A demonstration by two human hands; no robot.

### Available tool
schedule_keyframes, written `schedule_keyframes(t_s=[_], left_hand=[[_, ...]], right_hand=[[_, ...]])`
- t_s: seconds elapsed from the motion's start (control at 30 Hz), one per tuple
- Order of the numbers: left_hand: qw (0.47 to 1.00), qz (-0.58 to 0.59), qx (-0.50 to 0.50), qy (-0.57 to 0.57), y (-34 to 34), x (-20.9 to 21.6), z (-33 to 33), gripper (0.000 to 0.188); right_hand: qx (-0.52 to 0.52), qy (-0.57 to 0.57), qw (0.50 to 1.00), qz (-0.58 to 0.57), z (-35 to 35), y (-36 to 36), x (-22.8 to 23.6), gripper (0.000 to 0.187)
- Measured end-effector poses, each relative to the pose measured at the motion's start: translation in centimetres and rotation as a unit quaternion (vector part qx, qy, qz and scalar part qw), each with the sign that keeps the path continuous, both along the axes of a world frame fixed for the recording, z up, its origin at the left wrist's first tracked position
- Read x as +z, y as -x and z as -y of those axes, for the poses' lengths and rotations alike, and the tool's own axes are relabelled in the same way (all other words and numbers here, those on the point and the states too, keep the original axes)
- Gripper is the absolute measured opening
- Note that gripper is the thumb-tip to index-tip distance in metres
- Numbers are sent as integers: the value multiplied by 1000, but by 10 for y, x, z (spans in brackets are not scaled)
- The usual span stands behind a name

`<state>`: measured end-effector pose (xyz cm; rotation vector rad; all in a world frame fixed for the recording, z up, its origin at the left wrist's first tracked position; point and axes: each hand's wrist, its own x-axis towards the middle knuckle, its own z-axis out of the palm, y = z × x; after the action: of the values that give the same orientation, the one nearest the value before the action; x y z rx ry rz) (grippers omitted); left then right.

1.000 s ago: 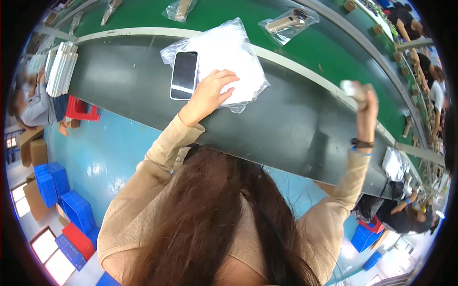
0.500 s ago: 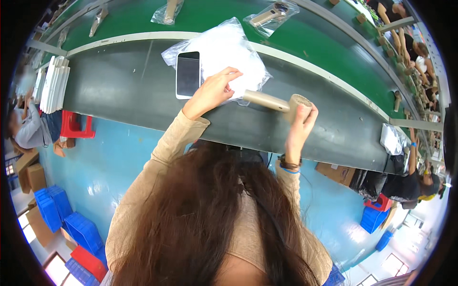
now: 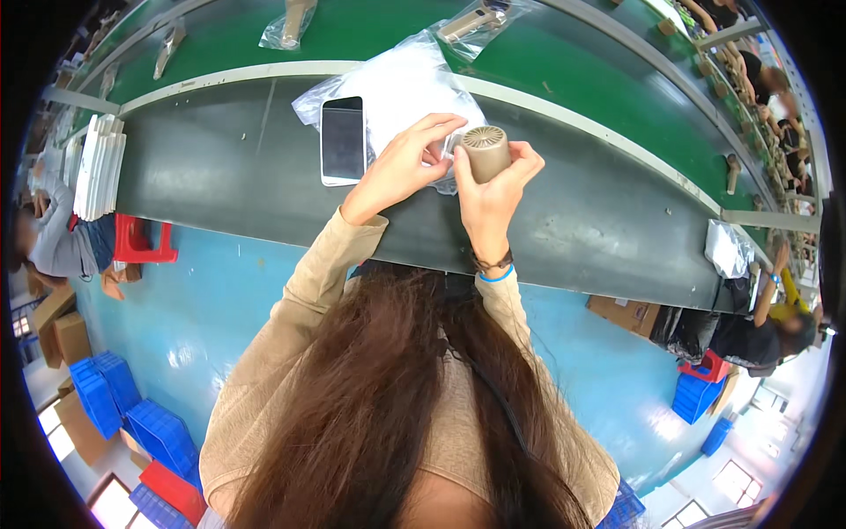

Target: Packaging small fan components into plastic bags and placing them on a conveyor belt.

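My right hand (image 3: 492, 196) grips a gold hair dryer (image 3: 486, 157) by its round head, with the radial grille facing up. Its handle is mostly hidden beside my left fingers, at the mouth of a clear plastic bag (image 3: 452, 183). My left hand (image 3: 398, 167) pinches the edge of that bag, thumb and fingers close together. Beneath lies a pile of white plastic bags (image 3: 401, 84). A phone-like slab with a dark screen and white frame (image 3: 343, 141) lies left of my left hand, on the pile's edge.
Beyond the dark worktop (image 3: 599, 207) runs a green conveyor (image 3: 370, 35) with bagged dryers (image 3: 289, 25) on it. White flat pieces (image 3: 100, 167) stand at the left end; a clear bag (image 3: 729, 249) lies at the right end. Other people sit at both sides.
My right hand has brought the hair dryer leftward to my left hand, turning it so the grille faces up. The handle, in plain sight before, is now mostly hidden.
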<state>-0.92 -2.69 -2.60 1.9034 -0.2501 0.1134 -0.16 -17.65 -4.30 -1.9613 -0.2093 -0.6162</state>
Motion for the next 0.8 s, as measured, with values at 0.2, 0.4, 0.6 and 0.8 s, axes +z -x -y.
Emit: schedule_keyframes(t_s=[0.2,0.4,0.6,0.8], left_hand=[[999,-3,-20,30,-10,14,-8,62],[999,22,-26,-19,-13,48,-22,54],[995,49,-9,-91,-26,54,-37,52],[962,142,74,-221,-41,18,-53,49]], right_hand=[[163,-14,986,-10,14,-6,6,58],[166,121,976,76,7,-27,40,57],[231,246,940,51,-6,-62,61,54],[462,412,784,-44,17,-135,81,34]])
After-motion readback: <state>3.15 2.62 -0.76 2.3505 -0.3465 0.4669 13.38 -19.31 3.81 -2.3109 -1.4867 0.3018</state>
